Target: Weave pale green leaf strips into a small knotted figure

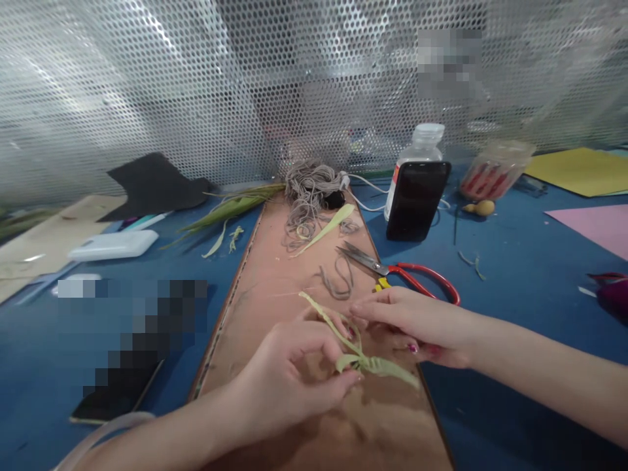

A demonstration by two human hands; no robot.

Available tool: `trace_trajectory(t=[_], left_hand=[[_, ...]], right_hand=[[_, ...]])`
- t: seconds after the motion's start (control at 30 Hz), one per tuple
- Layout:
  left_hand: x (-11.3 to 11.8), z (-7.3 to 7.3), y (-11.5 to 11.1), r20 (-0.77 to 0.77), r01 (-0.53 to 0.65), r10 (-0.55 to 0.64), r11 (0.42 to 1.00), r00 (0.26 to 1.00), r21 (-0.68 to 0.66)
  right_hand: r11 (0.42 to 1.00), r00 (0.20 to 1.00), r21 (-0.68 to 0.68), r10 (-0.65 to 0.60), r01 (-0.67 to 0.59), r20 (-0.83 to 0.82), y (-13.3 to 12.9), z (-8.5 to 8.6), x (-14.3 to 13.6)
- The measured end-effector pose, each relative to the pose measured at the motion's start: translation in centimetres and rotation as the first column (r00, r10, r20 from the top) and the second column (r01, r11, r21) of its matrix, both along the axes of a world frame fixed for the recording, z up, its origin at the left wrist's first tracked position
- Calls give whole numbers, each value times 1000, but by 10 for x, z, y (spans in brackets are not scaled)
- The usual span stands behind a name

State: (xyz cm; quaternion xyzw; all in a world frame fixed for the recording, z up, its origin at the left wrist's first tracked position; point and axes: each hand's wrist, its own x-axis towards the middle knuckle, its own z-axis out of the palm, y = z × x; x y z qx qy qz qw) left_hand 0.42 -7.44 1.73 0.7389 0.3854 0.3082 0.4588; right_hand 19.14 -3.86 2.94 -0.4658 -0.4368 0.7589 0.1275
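My left hand (304, 366) pinches a pale green corn husk strip (387, 369), knotted near its middle, between thumb and finger. One narrow twisted end points up and left, and a wider crinkled end spreads to the right. Close beside it, my right hand (412, 320) has its fingers pressed together at the strip's thin loop; its exact grip is partly hidden. Just beyond the right hand lie scissors (380, 268) with red handles, blades pointing left. A short piece of grey cord (338, 281) rests on the brown board (255, 327) under my hands.
A grey cord bundle (314, 183) and a loose husk piece (328, 226) lie at the board's far end. A phone (417, 199) leans against a bottle (426, 140). Right are a jar (498, 170) and coloured paper (583, 171); left, green husks (230, 208) and a white case (114, 245).
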Motion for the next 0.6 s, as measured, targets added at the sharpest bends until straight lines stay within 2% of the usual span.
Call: trace_trajectory(t=[0.17,0.27,0.37,0.47,0.53,0.6], left_hand=[[0,1,-1,45,-12,14,999,999,-47],[0,-1,2,104,-51,75,973,992,-224],[2,-4,7,157,-85,161,911,974,-404],[4,-5,11,201,-103,220,877,955,-469],[4,-5,13,202,-118,237,874,950,-472],[4,-5,13,187,-125,232,881,955,-455]], right_hand=[[983,982,19,-181,182,-49,1,-3,-4],[941,936,60,-324,334,-140,2,-2,-2],[903,902,139,-373,407,-218,2,1,1],[897,939,288,-293,335,-178,-3,6,6],[883,983,432,-170,180,-63,-7,9,7],[844,995,536,-68,19,72,-12,12,6]])
